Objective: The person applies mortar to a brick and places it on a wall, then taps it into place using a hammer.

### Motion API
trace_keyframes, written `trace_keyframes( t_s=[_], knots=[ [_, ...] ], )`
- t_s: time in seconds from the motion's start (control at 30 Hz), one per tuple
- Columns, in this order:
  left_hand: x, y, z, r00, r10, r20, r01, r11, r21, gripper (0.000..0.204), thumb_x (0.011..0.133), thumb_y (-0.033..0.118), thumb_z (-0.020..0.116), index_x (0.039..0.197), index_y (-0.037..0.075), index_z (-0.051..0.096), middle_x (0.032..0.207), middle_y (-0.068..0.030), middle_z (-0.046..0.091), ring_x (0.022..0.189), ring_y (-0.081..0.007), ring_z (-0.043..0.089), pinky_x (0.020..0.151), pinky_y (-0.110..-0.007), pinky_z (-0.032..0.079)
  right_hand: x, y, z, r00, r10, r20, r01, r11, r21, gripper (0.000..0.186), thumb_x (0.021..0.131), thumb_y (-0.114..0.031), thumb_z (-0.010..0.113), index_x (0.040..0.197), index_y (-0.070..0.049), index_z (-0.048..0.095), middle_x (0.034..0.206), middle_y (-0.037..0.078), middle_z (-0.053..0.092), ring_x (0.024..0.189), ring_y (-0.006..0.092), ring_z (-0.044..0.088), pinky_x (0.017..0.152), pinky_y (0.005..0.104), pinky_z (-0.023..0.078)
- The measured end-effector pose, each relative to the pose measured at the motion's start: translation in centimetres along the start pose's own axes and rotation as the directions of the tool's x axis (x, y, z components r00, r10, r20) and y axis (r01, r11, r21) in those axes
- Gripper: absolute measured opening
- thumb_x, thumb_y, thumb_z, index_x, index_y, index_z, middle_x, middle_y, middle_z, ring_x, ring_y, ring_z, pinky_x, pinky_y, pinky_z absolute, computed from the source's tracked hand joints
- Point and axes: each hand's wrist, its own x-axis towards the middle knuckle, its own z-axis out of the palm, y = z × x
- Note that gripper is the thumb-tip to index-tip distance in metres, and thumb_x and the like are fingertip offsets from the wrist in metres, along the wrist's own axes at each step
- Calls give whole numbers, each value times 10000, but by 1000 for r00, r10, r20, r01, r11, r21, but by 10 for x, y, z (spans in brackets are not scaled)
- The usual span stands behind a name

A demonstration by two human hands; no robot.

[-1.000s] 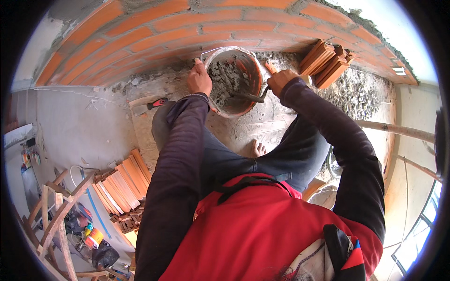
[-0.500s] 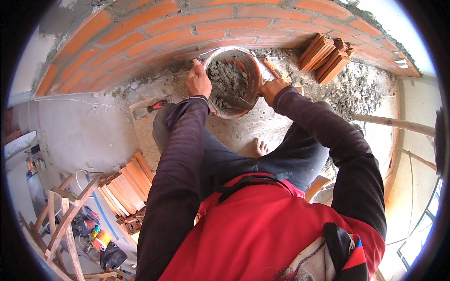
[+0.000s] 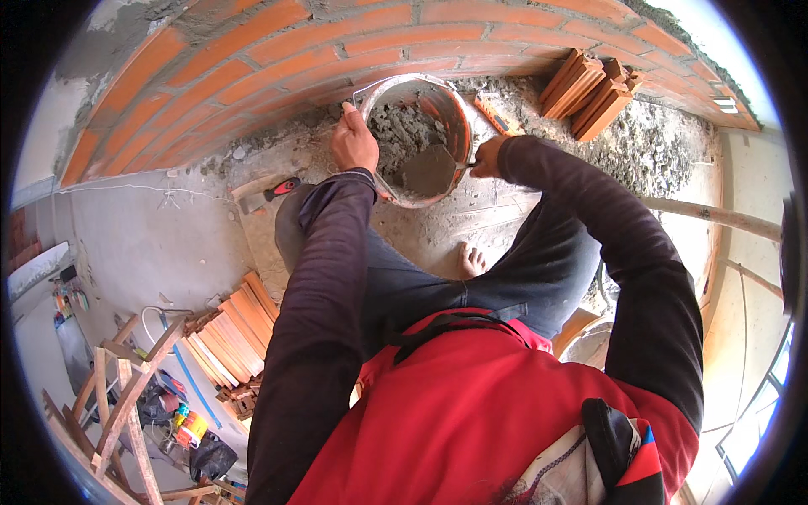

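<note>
The right hand [image 3: 486, 160] is closed round the handle of a trowel [image 3: 427, 171], hiding most of it; the blade reaches leftward from that grip into the bucket [image 3: 462, 126], lying on or just above the mortar [image 3: 402, 126]. The left hand [image 3: 354, 145] is curled at the opposite side of the bucket, by the bail [image 3: 362, 87]; whether it pinches rim, wire or both, I cannot tell.

The trowel should be light and stiff when bare, but front-heavy once loaded, so a firm hold on the handle close to the blade suits it; wet smears could make it slippery. The bucket is probably heavy with its load, best steadied by the rim or lifted by the bail. The mortar looks thick, lumpy and clinging.

The blade is broad, flat and grey-coated; the round rim is crusted pale, the inner wall orange under grey streaks. Just beyond the right grip lies an orange level [image 3: 498, 116], long and straight; farther out, grooved bricks [image 3: 581, 93], likely brittle at the edges. Left of the left grip and nearer the body lies a red-handled tool [image 3: 283, 188]. Beyond both grips rises the wall [image 3: 362, 48], smooth orange courses with rough grey joints
</note>
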Motion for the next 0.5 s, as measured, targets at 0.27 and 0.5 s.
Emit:
trace_keyframes(
  t_s=[0.27,0.5],
  knots=[
    [-2,6,-3,1000,-15,7,15,1000,-5,595,996,511,323,968,43,689,870,-224,673,845,-451,619,723,-508,469,-44,7,-27,965,-40,-260,-36,959,-282,353,862,-431,595,975,-114,705,857,142,700,839,340,682,762,459,538],
    [1,5,0,1000,8,-12,-8,999,-31,589,999,496,331,963,26,686,870,-236,669,849,-449,619,722,-505,468,-51,2,-17,918,-49,-393,-27,982,-187,324,867,-365,591,948,-66,684,833,150,697,795,330,692,714,452,555]
  ],
)
